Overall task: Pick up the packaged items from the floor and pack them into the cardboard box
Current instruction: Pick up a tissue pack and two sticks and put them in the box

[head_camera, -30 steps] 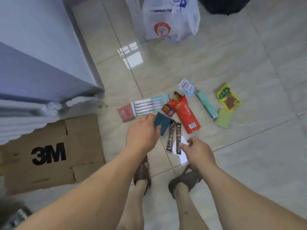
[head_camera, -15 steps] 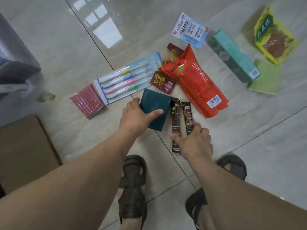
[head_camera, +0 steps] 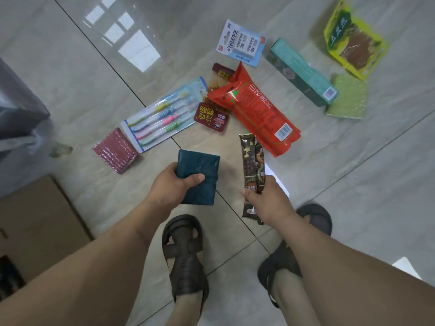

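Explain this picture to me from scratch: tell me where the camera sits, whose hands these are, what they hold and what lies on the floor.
There is no machine here. One camera worn on a person's head looks down at their own bare arms and sandalled feet. The left hand grips a dark teal packet. The right hand holds two brown stick sachets. On the tiled floor lie a toothbrush pack, a red pouch, a teal carton, a yellow-green snack bag and other small packets. The cardboard box sits at the left edge.
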